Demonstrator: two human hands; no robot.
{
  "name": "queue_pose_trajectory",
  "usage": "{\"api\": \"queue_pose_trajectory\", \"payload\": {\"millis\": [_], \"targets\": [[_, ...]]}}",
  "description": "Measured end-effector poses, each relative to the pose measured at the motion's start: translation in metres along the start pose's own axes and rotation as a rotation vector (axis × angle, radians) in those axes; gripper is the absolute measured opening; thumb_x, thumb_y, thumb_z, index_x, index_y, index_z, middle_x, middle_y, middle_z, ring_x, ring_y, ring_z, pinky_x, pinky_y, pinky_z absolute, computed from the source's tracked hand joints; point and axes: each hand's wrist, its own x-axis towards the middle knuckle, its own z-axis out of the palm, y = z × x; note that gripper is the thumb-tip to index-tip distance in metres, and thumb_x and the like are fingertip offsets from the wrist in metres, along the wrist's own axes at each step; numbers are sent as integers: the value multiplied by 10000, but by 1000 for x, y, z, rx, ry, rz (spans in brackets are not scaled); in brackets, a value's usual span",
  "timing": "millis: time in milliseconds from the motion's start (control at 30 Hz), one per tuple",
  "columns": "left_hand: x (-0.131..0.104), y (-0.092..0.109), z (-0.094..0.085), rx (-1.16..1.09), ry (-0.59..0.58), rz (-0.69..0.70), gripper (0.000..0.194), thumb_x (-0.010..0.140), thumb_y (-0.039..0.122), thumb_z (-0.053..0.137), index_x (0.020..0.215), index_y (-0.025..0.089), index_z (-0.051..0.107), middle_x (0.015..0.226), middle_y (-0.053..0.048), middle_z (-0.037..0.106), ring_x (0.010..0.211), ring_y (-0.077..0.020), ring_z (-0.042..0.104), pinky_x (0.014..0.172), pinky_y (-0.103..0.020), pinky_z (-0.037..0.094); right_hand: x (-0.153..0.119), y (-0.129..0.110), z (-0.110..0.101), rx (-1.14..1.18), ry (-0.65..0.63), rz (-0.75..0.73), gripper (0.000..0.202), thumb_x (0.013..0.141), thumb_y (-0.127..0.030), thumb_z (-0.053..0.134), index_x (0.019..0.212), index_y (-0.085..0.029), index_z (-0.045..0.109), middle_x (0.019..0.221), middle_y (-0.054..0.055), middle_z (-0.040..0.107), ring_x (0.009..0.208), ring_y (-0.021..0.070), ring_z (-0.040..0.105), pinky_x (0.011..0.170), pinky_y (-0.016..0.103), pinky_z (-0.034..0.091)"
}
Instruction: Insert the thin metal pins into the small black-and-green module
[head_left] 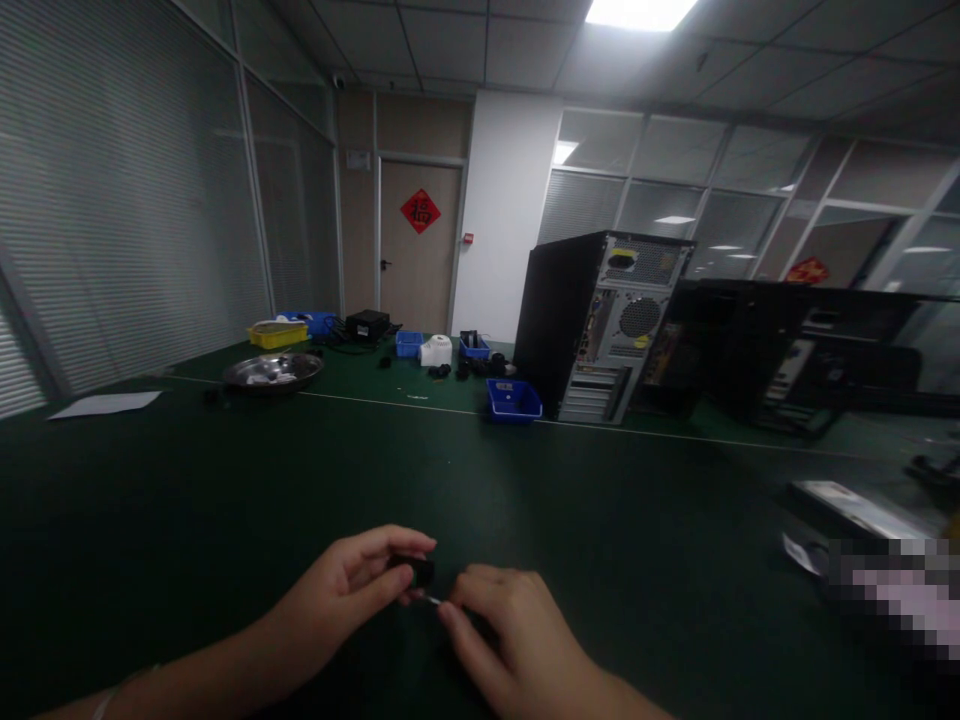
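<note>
My left hand (367, 580) is closed around a small black part (421, 568), whose kind I cannot make out. Just to its right, my right hand (510, 620) pinches a thin, silvery, rod-like piece (430, 599) between thumb and fingers. The tip of that piece points at the fingers of my left hand, close under the black part; whether it touches cannot be told. Most of the thin piece is hidden by my right fingers. Both hands are low over the dark green table (300, 490), near its front.
Beyond the hands stand a blue tray (514, 400), a black computer tower (570, 320) and a metal bowl (274, 372). A yellow bin (277, 334) and small blue bins (409, 344) sit farther back. White paper (105, 403) lies left; a flat pale device (855, 505) lies right.
</note>
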Motion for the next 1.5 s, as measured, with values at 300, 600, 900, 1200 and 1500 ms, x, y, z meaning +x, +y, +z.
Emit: {"api": "queue_pose_trajectory", "payload": {"millis": [300, 600, 900, 1200, 1500], "targets": [[-5, 1, 7, 247, -53, 66, 201, 893, 304, 616, 1054, 234, 714, 995, -34, 686, 975, -251, 646, 868, -356, 503, -1, 7, 1, -2, -59, -111, 193, 970, -278, 496, 931, -198, 667, 843, 30, 712, 725, 151, 670, 661, 218, 461], [-2, -5, 3, 191, -26, 13, 277, 897, 256, 629, 1170, 217, 661, 1075, -56, 694, 1069, -268, 632, 948, -397, 467, -3, 4, -1, 154, 34, -68, 190, 950, -234, 535, 1086, -197, 663, 970, 43, 737, 849, 165, 694, 747, 227, 492], [4, -6, 0, -165, -8, 36, 336, 873, 355, 712, 1166, 231, 604, 958, -8, 672, 869, -192, 664, 785, -329, 526, -1, 2, -1, 109, 28, -29, 218, 983, -212, 456, 936, -203, 669, 883, 53, 714, 814, 171, 673, 737, 231, 480], [6, -5, 0, -257, -12, 6, 309, 745, 388, 843, 927, 187, 695, 860, 4, 711, 847, -176, 673, 820, -322, 514, 0, 3, 2, 55, 29, 37, 214, 979, -215, 466, 891, -192, 660, 820, 35, 693, 734, 148, 649, 658, 205, 442], [8, -11, -2, -207, 3, 51, 225, 766, 328, 831, 920, 193, 737, 835, -8, 724, 784, -173, 681, 772, -312, 528, 1, 2, 1, 40, 31, 81, 230, 986, -217, 456, 888, -196, 664, 809, 28, 692, 718, 140, 645, 642, 198, 423]]}}
